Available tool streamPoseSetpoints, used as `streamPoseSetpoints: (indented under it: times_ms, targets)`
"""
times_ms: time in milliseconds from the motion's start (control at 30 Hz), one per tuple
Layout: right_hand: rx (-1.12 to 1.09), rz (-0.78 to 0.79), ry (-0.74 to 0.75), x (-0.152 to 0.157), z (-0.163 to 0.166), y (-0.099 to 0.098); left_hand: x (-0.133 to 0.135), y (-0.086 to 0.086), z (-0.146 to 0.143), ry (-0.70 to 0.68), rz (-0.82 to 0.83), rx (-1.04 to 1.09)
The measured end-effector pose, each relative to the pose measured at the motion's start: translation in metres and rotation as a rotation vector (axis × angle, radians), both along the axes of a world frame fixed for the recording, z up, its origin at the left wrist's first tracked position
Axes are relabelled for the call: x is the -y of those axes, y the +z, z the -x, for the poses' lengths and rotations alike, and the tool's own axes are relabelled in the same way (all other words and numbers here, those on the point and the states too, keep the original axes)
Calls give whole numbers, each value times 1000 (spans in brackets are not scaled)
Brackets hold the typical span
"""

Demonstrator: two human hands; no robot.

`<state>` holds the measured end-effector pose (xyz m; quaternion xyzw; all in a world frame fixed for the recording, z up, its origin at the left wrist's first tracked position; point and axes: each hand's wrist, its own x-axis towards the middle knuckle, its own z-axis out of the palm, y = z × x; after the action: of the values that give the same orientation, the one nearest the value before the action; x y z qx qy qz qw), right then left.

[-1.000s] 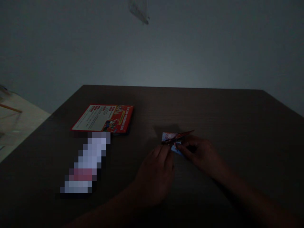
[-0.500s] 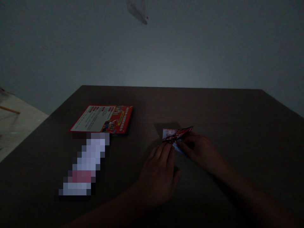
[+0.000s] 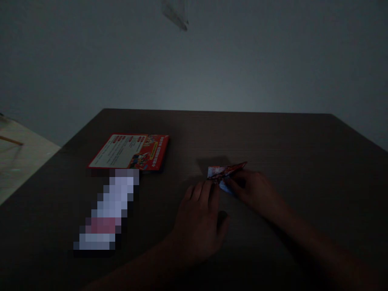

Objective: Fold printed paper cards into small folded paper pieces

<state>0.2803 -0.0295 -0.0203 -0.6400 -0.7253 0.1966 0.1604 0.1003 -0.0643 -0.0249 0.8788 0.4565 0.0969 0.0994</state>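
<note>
A small folded piece of patterned paper (image 3: 226,171), red, white and blue, lies on the dark table right of centre, one flap standing up at a slant. My right hand (image 3: 257,192) pinches its right side between thumb and fingers. From the near side, my left hand (image 3: 200,218) rests flat on the table, fingers stretched forward to the paper's lower left edge and thumb held apart. Dim light and the fingers hide part of the folds.
On the left lies a red and white printed booklet or stack of sheets (image 3: 130,151). Nearer me is a pixelated pale oblong object (image 3: 112,206). The wooden table (image 3: 242,133) meets a grey wall behind, and pale floor (image 3: 27,161) shows at far left.
My left hand has slid slightly left and its fingers have drawn back a little from the paper. The right hand keeps its pinch in nearly the same place.
</note>
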Motion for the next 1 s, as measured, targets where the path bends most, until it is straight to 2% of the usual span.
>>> streamPoseSetpoints:
  times_ms: [467, 1000]
  targets:
    - [142, 42, -30, -1, 1, 2, -2, 7, -2, 5, -1, -36]
    - [125, 90, -55, -5, 2, 3, -1, 5, -4, 30, -24, -31]
